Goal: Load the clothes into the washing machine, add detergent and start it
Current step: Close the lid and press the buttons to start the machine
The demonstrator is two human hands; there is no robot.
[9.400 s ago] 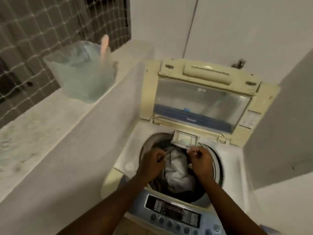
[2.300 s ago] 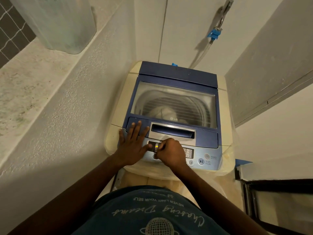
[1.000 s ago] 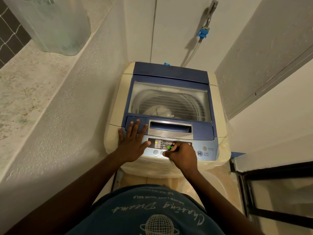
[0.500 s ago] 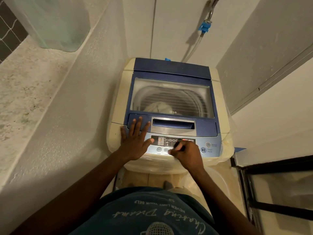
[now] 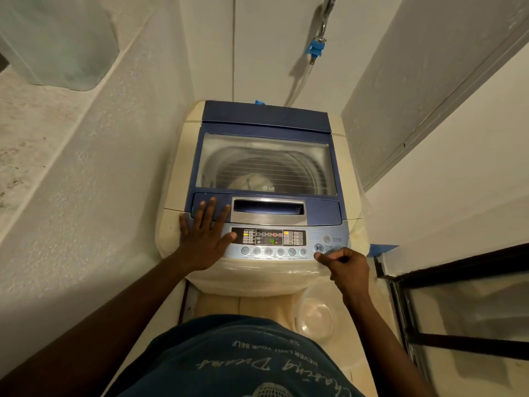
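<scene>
Washing machine sits straight ahead of both hands, lid shut, pale clothes visible through the window in the drum. Control panel is lit, green digit showing. Start/pause button sits just above the right hand's thumb tip, touching or nearly touching, can't tell which.

Right hand is loosely curled, holds nothing, thumb pointed at that button. Left hand lies flat and spread wide on the lid's front edge, left of the panel, thumb close to the display's left end, empty.

Judged step: pressing start. Risks: the thumb lands on the panel edge or slides up to the power button just above, which would likely shut the machine off. A double press could pause the cycle. The left thumb could nudge a program button and change settings. Leaning hard on the lid is probably harmless.

Clear bowl on the floor below the right wrist; easy to kick when stepping away.
</scene>
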